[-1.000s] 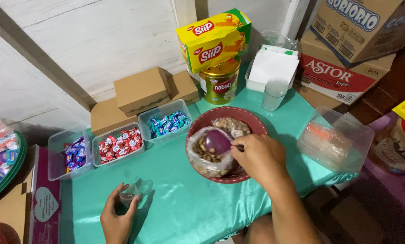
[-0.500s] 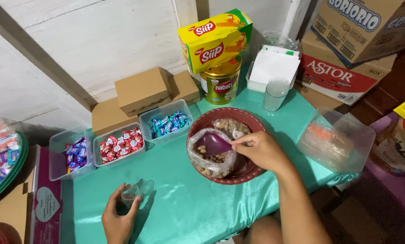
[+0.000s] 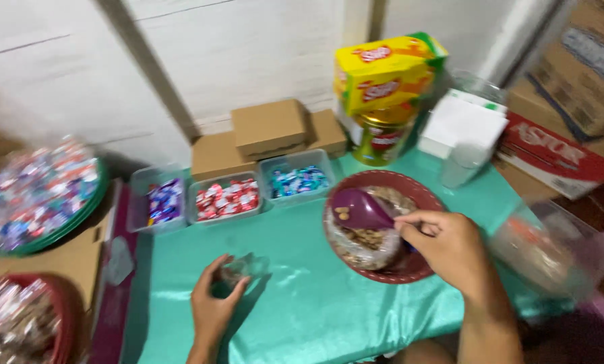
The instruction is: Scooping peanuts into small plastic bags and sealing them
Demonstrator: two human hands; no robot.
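I counted two hands over the teal counter [image 3: 302, 303]. My right hand [image 3: 443, 246] had its grip closed on the handle of one purple scoop [image 3: 359, 209], which held a few nuts and sat over a clear bag of nuts [image 3: 363, 243] inside one dark red bowl [image 3: 416, 269]. My left hand [image 3: 214, 307] had its grip wrapped round one small clear plastic cup [image 3: 238, 269], resting on the counter near its front edge, well apart from the bowl.

Behind them stood three clear tubs in a row: purple-wrapped sweets [image 3: 159, 202], red-and-white sweets [image 3: 228, 197], blue sweets [image 3: 296, 180]. Three plain brown cardboard boxes [image 3: 268, 125] lay against the wall behind the tubs. To the right, one yellow carton with a green edge [image 3: 383, 71] sat on top of one gold tin [image 3: 376, 138], with a white box [image 3: 460, 121] just beside it. A green tray of wrapped sweets [image 3: 36, 195] lay at far left, blurred.
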